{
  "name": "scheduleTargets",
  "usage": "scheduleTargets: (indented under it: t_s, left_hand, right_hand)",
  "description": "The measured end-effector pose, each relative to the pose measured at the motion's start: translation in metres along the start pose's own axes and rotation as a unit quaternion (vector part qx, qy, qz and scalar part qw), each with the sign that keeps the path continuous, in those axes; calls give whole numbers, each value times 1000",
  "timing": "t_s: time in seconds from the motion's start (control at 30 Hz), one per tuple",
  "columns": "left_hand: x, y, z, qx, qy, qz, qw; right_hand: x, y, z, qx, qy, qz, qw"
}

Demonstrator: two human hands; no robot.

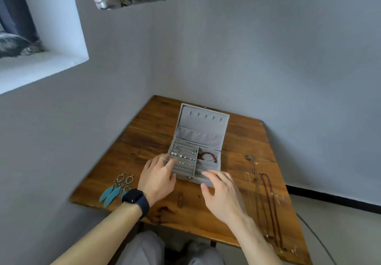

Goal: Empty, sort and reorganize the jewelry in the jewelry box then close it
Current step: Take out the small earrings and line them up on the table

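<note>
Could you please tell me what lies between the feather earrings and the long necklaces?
The head view shows the open jewelry box between the feather earrings and necklaces, with left hand and right hand at its front.

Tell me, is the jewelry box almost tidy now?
Not yet, it looks about partway. Done: the feather earrings and necklaces lie out on the table. In hand: the left hand touches the ring rows in the open box; the right hand hovers at its front. Left: small earrings and a red bracelet sit inside, and the lid is up.
</note>
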State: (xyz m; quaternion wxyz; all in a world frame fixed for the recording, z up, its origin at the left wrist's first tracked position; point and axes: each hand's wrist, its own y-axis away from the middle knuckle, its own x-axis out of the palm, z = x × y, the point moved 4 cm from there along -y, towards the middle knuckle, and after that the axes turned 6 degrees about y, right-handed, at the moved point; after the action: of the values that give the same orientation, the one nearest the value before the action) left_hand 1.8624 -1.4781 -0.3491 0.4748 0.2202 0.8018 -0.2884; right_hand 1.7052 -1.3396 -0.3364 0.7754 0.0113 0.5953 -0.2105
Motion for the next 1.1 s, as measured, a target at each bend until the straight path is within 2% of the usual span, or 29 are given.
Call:
scheduleTargets:
  t_s: [0.2,0.47,0.6,0.7,1.1]
  left_hand:
    - [0,-43,29,-13,-16,6,1000]
    - [20,-104,31,16,-43,30,998]
    - [33,-119,33,-14,-73,72,995]
    - [38,-124,37,-41,-57,92,993]
    - [39,-130,38,-68,-20,52,996]
  right_hand:
    - [19,-57,13,-23,23,3,999]
    - [51,-121,8,1,43,-1,999]
    - [63,-148,8,2,43,-2,999]
    - [72,-166,8,11,38,-2,999]
    - [84,-192,18,55,50,27,997]
